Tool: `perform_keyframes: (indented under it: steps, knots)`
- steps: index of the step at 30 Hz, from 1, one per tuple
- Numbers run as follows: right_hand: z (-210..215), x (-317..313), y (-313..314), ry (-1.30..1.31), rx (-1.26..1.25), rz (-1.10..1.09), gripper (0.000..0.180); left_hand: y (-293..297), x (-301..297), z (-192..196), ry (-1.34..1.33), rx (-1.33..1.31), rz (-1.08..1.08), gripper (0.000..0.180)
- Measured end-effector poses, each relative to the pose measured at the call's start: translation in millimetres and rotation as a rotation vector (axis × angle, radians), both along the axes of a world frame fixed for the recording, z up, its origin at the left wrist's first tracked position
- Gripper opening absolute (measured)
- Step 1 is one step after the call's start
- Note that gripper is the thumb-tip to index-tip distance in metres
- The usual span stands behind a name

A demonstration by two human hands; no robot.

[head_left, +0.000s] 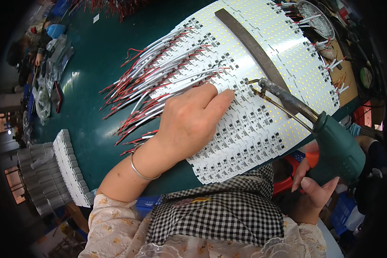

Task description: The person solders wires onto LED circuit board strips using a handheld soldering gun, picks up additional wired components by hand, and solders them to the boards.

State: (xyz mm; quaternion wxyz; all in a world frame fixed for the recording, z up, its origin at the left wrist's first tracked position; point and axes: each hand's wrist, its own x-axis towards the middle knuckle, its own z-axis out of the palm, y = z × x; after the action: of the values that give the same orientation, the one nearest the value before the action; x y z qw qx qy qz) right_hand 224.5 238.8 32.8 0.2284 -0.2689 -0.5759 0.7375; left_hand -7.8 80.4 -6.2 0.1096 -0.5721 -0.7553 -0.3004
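Observation:
My left hand (191,118) is closed in a pinch above the white LED circuit boards (258,129). Thin white and red wires (152,109) run in under it, and the pinched wire end is hidden by my fingers. In my right hand (316,189) is a green soldering gun (339,148), gripped by its handle. Its bent metal tip reaches over the boards just right of my left fingertips. Rows of wires (167,56) fan out leftward from the upper boards, while the nearer rows show bare small black parts.
A curved dark metal bar (256,45) lies across the boards. Stacked white boards (69,167) stand at the left edge of the green table (86,64). At the upper right is a round dish (316,21). Clear plastic bags (47,90) lie far left, near another person.

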Motion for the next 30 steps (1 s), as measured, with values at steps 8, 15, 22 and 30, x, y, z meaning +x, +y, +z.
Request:
perform_keyframes:
  steps: [8, 15, 22, 30]
  knots:
    - [4, 9, -9, -0.066, 0.010, -0.069, 0.063, 6, -11, -5, -0.146, 0.028, -0.116, 0.031]
    - [6, 10, -12, -0.128, -0.017, -0.063, 0.062, 6, -7, -4, -0.152, 0.068, -0.144, 0.034]
    - [2, 17, -13, -0.184, -0.095, 0.009, 0.062, 5, -6, -3, -0.074, 0.067, -0.120, 0.027]
    - [1, 7, -19, -0.180, 0.002, 0.040, 0.060, 2, -4, -8, -0.036, 0.073, -0.096, 0.038]
